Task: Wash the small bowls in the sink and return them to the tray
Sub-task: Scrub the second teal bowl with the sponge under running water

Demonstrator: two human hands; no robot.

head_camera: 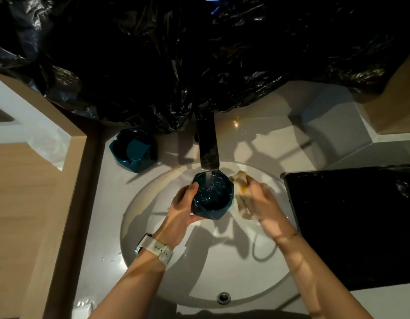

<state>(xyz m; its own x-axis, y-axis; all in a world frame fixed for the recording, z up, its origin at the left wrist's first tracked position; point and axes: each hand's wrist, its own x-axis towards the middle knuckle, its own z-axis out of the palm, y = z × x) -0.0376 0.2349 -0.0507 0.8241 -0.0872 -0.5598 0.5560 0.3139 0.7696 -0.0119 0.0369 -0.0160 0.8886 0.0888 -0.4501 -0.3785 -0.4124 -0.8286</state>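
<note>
Nearest, the overflow hole (223,297) sits in the near wall of the white sink (153,226), and two bare forearms reach in over it, the left wearing a white watch (156,249). Above the basin the left hand (183,209) grips one small teal bowl (212,194), thumb hooked over the rim and fingers curled under the base, holding it upright beneath the water stream. Just to its right, the right hand (260,199) is closed around a soapy pale sponge (242,196), close beside the bowl but not clearly touching it.

The bowl looks rigid and faceted, probably glazed ceramic or hard plastic: light enough for one hand, yet likely slippery when wet and soapy, and liable to chip against the basin. A rim-and-base hold like this one seems safest.

Farther back, the tap (208,143) runs into the bowl. A second teal bowl (133,149) stands on the tabletop far left. That makes two bowls, one sponge, and one black tray (351,226) to the right of the sink. Black plastic sheeting (199,54) hangs behind.
</note>
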